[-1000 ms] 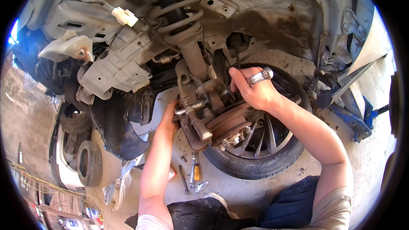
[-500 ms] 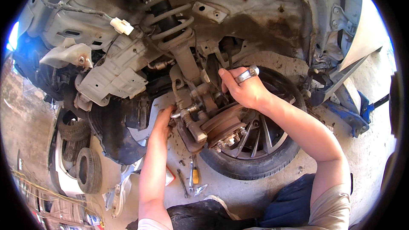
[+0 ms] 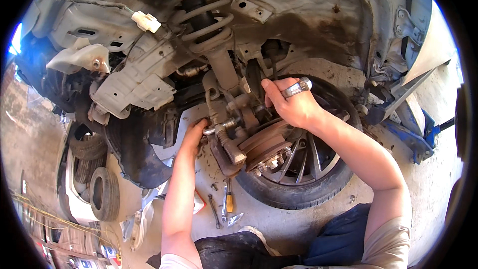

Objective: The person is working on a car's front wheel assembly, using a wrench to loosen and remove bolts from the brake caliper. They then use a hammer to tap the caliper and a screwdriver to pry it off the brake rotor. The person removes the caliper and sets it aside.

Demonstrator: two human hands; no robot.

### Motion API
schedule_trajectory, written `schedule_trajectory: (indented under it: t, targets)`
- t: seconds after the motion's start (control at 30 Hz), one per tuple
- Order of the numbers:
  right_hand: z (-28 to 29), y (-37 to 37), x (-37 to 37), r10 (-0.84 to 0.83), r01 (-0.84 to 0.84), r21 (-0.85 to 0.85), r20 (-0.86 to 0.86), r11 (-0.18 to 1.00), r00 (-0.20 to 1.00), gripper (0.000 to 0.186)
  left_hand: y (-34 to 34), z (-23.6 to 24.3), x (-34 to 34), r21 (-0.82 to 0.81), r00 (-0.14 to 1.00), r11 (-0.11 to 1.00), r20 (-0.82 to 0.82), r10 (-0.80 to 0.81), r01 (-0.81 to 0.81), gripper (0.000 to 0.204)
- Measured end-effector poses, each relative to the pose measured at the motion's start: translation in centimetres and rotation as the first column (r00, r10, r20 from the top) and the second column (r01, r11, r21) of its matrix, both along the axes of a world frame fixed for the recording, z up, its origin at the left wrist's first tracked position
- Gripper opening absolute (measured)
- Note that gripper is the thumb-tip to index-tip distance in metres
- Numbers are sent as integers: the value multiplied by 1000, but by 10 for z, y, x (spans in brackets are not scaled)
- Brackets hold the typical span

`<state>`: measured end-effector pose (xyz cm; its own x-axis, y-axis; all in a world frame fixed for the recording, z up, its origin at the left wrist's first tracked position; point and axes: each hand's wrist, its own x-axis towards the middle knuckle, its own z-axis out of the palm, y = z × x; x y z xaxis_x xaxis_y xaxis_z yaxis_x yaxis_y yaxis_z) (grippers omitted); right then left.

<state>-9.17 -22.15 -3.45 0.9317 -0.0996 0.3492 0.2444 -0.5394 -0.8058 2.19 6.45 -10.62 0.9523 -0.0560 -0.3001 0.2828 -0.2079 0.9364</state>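
My left hand (image 3: 192, 136) is closed around a shiny metal wrench (image 3: 209, 131), most of it hidden by the fingers. The wrench end lies against a bolt (image 3: 229, 122) beside the brake caliper (image 3: 229, 148). On the far side of the rusty brake disc (image 3: 264, 141), my right hand (image 3: 295, 105) grips a chrome ratchet (image 3: 297, 87). Its round end sticks out above the fist, and whatever is below the hand is hidden. Above both hands, the strut with its coil spring (image 3: 206, 30) runs up into the wheel well.
A wheel with its tyre (image 3: 284, 198) lies flat under the brake disc. A wrench (image 3: 214, 211) and a yellow-handled screwdriver (image 3: 229, 200) rest on the floor near my legs. At right stands a blue jack (image 3: 408, 137); several old tyres (image 3: 103, 194) are at left. A white connector (image 3: 146, 21) hangs upper left.
The view has shifted slightly, so the car parts sit a little further right. Both hands keep their grips at the same places, with hardly any movement.
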Motion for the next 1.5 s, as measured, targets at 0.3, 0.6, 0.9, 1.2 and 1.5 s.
schedule_trajectory:
  t: [0.3,0.6,0.9,1.2,1.5]
  targets:
    - [8,3,-3,-16,15,-14,-79,1000,997,46,-4,2,5,13,989,993,-88,115,-114,24]
    - [3,2,-1,-17,19,28,-93,999,996,47,1,-12,15,-42,984,987,-88,153,-157,21]
    - [4,0,0,-15,21,62,-99,998,995,48,0,-14,9,-52,985,989,-109,133,-139,21]
    - [-1,-2,2,1,3,85,-49,996,999,49,8,-5,12,-145,965,965,116,236,-219,27]
    - [-1,2,6,-5,12,108,-64,994,998,50,15,9,17,-150,786,977,581,211,-151,41]
